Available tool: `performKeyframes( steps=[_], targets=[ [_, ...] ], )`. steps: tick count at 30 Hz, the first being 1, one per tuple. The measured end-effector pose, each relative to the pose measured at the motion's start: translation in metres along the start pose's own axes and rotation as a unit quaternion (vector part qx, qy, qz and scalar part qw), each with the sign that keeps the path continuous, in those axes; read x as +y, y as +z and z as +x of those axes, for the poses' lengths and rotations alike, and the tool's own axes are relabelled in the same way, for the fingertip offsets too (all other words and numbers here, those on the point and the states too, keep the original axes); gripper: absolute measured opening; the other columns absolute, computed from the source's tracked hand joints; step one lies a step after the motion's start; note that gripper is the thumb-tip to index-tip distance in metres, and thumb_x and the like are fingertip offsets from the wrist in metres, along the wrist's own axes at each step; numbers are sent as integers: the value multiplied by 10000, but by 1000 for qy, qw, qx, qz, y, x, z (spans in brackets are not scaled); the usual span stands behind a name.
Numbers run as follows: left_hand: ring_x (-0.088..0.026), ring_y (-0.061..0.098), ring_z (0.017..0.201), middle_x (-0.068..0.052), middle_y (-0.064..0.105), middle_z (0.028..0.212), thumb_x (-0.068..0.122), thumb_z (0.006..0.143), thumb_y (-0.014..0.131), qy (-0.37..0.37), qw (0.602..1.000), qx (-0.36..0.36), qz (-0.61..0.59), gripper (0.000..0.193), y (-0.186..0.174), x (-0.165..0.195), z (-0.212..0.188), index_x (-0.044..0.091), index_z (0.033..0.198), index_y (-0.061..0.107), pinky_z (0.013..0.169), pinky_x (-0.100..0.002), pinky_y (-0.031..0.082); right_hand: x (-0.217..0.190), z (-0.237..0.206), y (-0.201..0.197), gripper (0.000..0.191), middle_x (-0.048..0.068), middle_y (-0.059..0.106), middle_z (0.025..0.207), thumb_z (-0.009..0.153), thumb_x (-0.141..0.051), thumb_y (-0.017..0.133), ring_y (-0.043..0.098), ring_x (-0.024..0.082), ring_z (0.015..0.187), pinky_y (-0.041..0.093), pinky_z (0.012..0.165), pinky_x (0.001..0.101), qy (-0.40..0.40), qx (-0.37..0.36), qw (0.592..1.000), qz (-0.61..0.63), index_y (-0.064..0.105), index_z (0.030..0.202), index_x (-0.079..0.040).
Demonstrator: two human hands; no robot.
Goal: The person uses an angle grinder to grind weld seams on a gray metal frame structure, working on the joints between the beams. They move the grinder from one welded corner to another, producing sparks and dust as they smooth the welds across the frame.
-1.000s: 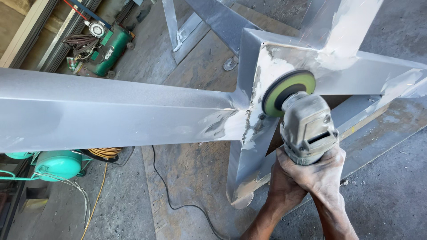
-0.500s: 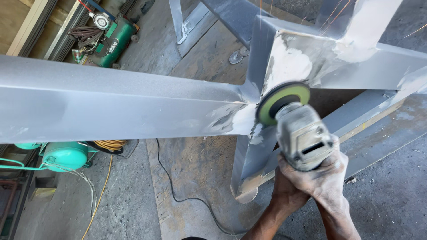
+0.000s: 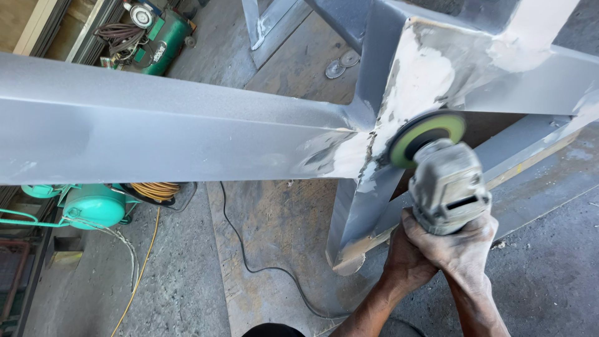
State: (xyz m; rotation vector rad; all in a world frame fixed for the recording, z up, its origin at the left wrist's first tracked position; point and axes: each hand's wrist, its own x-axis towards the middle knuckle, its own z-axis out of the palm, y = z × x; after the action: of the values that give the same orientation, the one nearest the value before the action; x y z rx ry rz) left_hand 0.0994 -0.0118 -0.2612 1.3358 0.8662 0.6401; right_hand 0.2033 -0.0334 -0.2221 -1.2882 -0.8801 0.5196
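Observation:
Both hands grip a grey angle grinder (image 3: 448,186) at the lower right. My right hand (image 3: 465,243) wraps over the rear of its body. My left hand (image 3: 404,259) clasps it from below and to the left. The grinder's green-rimmed disc (image 3: 426,135) presses against the joint of a grey-painted steel frame (image 3: 162,134), where a long horizontal beam meets an upright post (image 3: 374,81). Patches of white filler and bare metal (image 3: 418,75) show around that joint.
A black power cable (image 3: 249,249) trails across the concrete floor below the beam. A teal compressor tank (image 3: 93,206) and a coil of yellow cable (image 3: 153,190) lie at the left. A green machine with hoses (image 3: 156,34) stands at the upper left. Two loose discs (image 3: 342,64) lie on the floor.
The grinder and its disc have shifted slightly down and left along the joint, with both hands following. The view has tilted a little.

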Motion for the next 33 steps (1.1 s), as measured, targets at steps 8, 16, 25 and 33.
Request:
performKeyframes(
  steps=[8,16,25,33],
  targets=[
    [-208,658,1201,-82,633,1300,308,929,771,110,989,16,101,558,-5,-20,-13,71,1383,549,1035,-387,596,11,-9,3,706,89,745,1043,673,-301,888,755,143,912,623,827,274,-91,-53,994,3,602,1220,42],
    [-211,679,1119,-64,649,1186,344,903,759,98,967,29,232,526,-12,-34,-13,64,1296,552,955,-371,593,22,-19,6,607,139,732,1041,643,-226,927,740,222,876,616,810,331,-86,5,989,-124,633,1150,-70],
    [-215,685,1139,-84,672,1196,314,925,766,18,973,7,230,448,-8,-49,-23,74,1268,607,966,-401,612,34,-34,4,776,136,716,1095,727,-293,905,747,191,925,629,819,307,-57,2,996,-62,483,1289,37],
    [-219,685,1153,-86,662,1236,295,942,731,69,980,14,189,449,-7,-42,-24,64,1302,595,1002,-394,615,34,-31,1,754,106,736,992,726,-295,871,756,165,854,640,769,305,-108,-54,991,-51,546,1303,64]
  ],
)
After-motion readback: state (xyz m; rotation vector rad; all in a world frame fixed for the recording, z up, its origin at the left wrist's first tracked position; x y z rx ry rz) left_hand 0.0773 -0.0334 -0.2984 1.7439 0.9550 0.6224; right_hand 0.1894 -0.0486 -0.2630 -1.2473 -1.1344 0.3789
